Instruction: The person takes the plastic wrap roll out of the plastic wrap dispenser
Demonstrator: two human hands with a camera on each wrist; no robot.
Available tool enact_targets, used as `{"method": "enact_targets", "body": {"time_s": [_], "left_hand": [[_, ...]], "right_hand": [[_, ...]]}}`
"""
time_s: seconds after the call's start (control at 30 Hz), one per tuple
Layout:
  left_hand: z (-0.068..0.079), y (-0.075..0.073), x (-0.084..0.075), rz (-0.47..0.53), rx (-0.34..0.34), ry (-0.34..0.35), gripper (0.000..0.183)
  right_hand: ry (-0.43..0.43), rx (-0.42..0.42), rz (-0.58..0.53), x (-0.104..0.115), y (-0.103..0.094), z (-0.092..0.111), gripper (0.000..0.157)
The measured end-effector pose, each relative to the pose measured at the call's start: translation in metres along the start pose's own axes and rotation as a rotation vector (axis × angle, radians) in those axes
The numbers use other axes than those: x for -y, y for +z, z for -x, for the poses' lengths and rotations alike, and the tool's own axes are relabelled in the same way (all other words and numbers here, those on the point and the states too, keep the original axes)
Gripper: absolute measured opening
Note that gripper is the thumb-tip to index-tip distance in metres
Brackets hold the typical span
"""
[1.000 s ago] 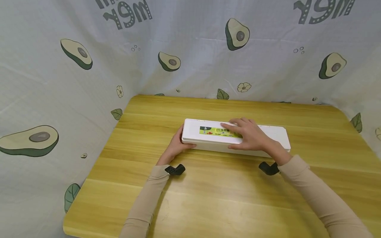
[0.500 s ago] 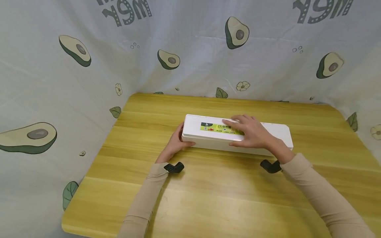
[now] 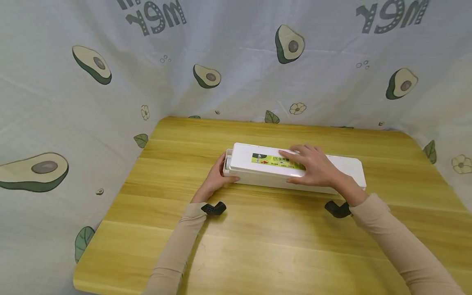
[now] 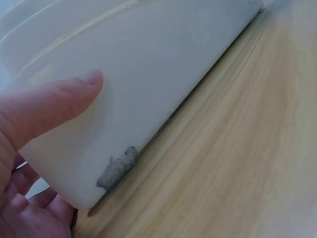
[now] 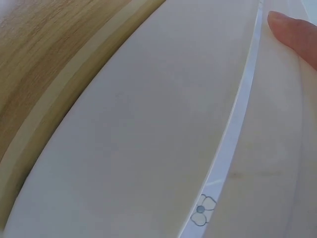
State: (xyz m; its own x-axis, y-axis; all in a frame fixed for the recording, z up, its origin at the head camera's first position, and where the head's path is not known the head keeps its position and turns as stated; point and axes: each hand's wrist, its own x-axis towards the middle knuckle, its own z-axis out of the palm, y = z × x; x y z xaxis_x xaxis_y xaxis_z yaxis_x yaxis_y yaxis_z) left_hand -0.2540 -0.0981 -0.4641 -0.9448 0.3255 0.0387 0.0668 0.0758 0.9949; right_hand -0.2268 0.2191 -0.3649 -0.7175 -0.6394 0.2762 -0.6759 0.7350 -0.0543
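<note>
One half-curled left hand (image 3: 214, 178) grips end of long white plastic box (image 3: 262, 179); half-spread right hand (image 3: 314, 166) clasps its flat white lid (image 3: 266, 152).

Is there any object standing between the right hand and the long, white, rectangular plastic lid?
Nothing visible stands between them: the right hand directly grips the lid, partly covering its yellow-green rectangular printed label.

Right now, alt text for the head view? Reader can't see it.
A person's left grip holds the left end of a long white box on a wooden table, while the right grip holds its lid, which sits offset to the right, leaving that end partly uncovered. A yellow-green label marks the lid; an avocado-print cloth hangs behind.
</note>
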Motion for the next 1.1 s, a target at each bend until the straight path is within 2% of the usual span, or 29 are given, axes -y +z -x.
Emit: {"method": "enact_targets", "body": {"time_s": [0.4, 0.57, 0.8, 1.1], "left_hand": [[0.005, 0.000, -0.005, 0.052, 0.023, -0.071, 0.100], [0.005, -0.001, -0.008, 0.047, 0.036, -0.065, 0.100], [0.004, 0.001, -0.002, -0.011, 0.010, -0.045, 0.099], [0.004, 0.002, -0.003, 0.001, 0.009, -0.030, 0.100]], "right_hand": [[0.037, -0.004, 0.020, -0.005, -0.004, 0.014, 0.083], [0.049, -0.008, 0.023, -0.009, -0.007, 0.020, 0.083], [0.084, -0.014, 0.020, -0.011, -0.010, 0.027, 0.082], [0.115, -0.008, 0.020, -0.012, -0.015, 0.036, 0.082]]}}
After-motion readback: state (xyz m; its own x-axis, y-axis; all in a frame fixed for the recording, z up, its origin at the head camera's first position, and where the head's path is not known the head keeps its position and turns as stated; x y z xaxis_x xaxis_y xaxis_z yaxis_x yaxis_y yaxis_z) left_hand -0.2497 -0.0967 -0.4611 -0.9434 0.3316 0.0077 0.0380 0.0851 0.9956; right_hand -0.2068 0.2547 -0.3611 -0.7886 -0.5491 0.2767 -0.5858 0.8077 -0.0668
